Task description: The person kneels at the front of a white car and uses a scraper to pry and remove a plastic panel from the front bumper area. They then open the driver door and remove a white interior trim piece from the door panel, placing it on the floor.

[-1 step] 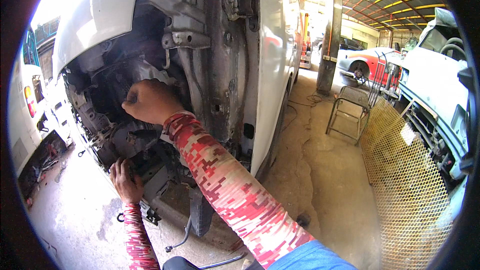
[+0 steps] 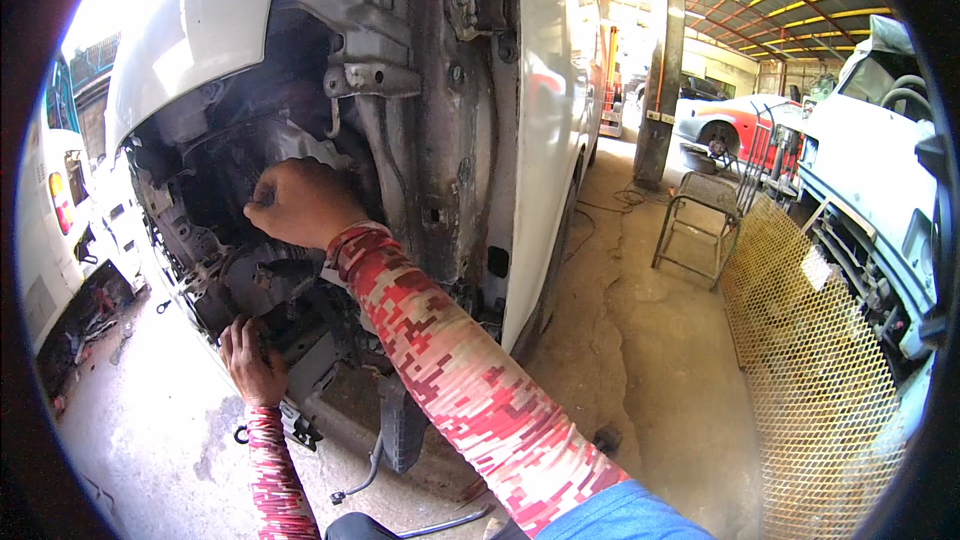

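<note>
Person's right hand (image 2: 305, 202) curls inside wheel well (image 2: 235, 155), contents hidden; left hand (image 2: 253, 360) at lower frame (image 2: 312, 358), likely bracing, grip unclear

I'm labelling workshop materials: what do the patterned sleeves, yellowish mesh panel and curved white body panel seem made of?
Sleeves: likely matte stretch fabric; they cling.
Mesh panel: probably expanded metal, dull yellowish, with diamond openings.
White body panel: apparently glossy paint over metal or plastic; smooth sheen fits either.

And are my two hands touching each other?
Apart: the head view shows dark vehicle parts in the gap between the right hand, higher up, and the left hand.
</note>
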